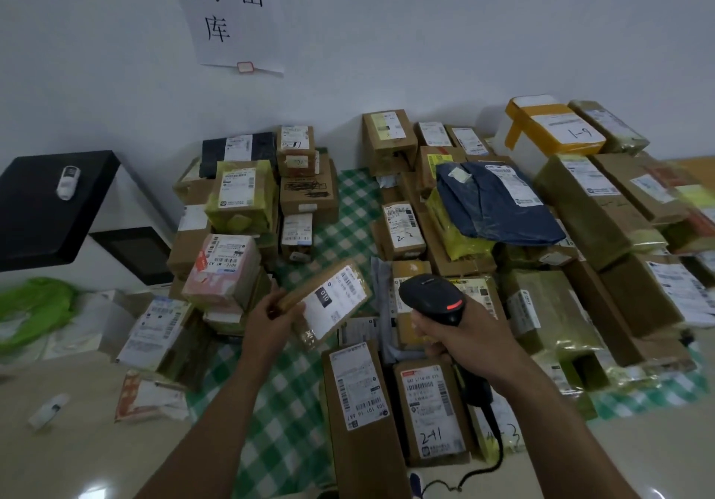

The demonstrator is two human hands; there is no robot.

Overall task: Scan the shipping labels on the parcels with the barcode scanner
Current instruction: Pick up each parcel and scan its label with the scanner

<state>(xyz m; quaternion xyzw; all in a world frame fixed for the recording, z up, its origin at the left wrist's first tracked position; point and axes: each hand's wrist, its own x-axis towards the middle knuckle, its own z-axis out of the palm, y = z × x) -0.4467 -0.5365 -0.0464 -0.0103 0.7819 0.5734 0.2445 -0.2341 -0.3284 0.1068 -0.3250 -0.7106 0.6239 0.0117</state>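
My left hand [271, 322] grips the near left end of a flat brown parcel [329, 301] and holds it up, tilted, with its white shipping label [336, 302] facing me. My right hand [460, 340] grips the handle of a black barcode scanner [433, 297], whose red light glows on the head. The scanner's head sits just right of the held parcel, a short gap between them. Its black cable [491, 460] trails down toward me. Several labelled parcels lie below, among them a long brown box [360, 409] and one marked 241 [431, 409].
Many cardboard boxes and bags cover a green checked cloth [278, 421] on the floor, stacked left, behind and right, with a dark blue bag [499, 204] on top. A black-topped white cabinet [54, 204] stands at left, a green bag [35, 309] beside it. A paper sign [232, 11] hangs on the wall.
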